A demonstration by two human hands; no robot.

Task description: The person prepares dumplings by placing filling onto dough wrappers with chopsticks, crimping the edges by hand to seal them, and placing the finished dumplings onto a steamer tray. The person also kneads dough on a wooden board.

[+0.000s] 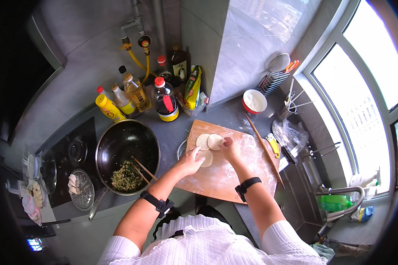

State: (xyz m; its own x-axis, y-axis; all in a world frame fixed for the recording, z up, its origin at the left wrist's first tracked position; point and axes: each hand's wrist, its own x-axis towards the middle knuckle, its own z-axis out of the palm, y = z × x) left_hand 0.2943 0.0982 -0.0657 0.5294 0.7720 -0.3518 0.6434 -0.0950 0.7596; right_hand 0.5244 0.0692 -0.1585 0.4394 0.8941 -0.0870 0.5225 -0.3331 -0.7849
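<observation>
Three round dough wrappers lie partly overlapping on a floured wooden board (219,185). My right hand (231,149) pinches the edge of the right-hand dough wrapper (215,142) between thumb and fingertips. Over the lower dough wrapper (206,159) my left hand (189,162) is spread, its fingers apart; whether a fingertip touches the dough cannot be told. The upper left dough wrapper (202,141) lies just above that hand. A thin wooden rolling pin (263,149) rests slantwise across the board's right side.
Left of the board stands a wok (119,139) with chopped filling (127,177) and chopsticks. Bottles, including a dark sauce bottle (165,102), line the wall. Behind the board is a red bowl of flour (254,101). A sink (298,198), knife (289,155) and yellow-handled peeler (272,144) are rightward.
</observation>
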